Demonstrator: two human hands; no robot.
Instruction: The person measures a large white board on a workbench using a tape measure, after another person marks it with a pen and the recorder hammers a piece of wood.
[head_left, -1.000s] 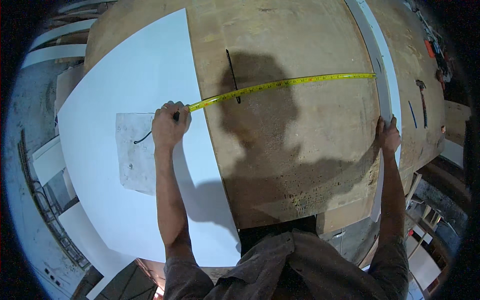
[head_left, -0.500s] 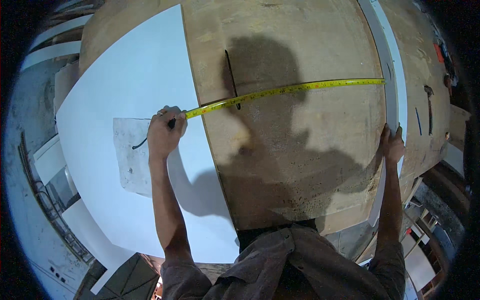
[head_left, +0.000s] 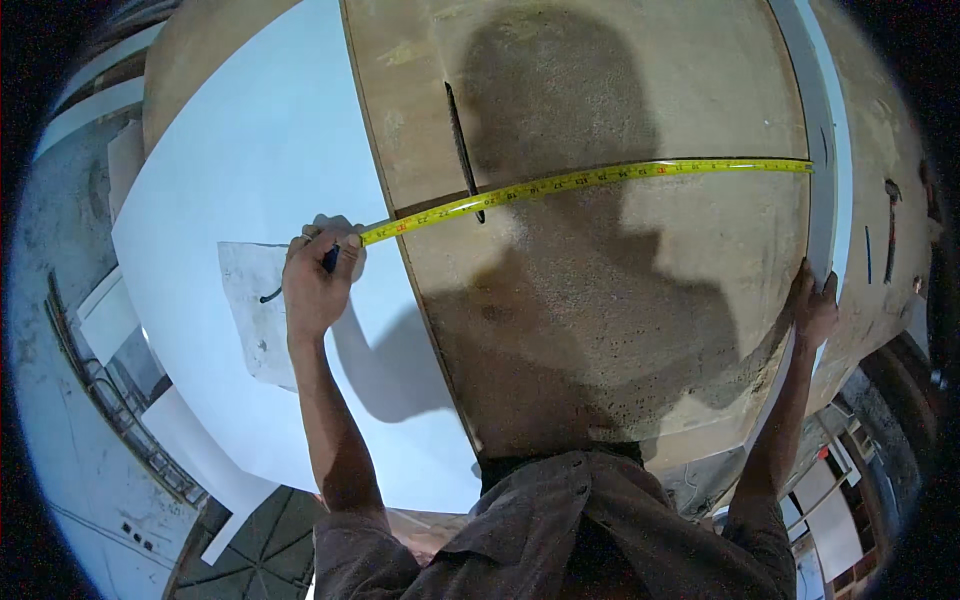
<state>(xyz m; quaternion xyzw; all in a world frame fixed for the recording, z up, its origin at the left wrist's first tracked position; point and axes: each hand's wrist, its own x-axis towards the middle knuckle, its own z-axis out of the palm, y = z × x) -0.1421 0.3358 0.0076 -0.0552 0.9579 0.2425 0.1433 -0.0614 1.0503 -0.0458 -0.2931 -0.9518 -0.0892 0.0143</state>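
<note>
A wide wooden table [head_left: 720, 110] fills the scene, with a large white board [head_left: 230, 170] over its left part. The person's shadow [head_left: 560, 90] falls across the bare wood in the middle. At the right, a long grey-and-white strip [head_left: 822, 195] runs from far to near. A greyish sheet [head_left: 252, 330] lies on the board, partly behind the left forearm.

A yellow tape measure [head_left: 570, 182] stretches from the left hand, over the board's right edge and the wood, to the strip's left edge. The left hand [head_left: 315, 285] is curled closed around the tape measure's case, of which only a dark bit shows. The right hand [head_left: 815, 312] is part-open across the strip, nearer than the tape's end, and holds it between digits on both sides; how firmly, I cannot tell.

On the table right of the strip lie a hammer [head_left: 891, 230] and, just left of it, a thin blue stick [head_left: 868, 255]. The tape crosses a slim black mark or stick [head_left: 461, 140]; which, I cannot tell. A short black cord [head_left: 270, 296] shows left of the left hand.
</note>
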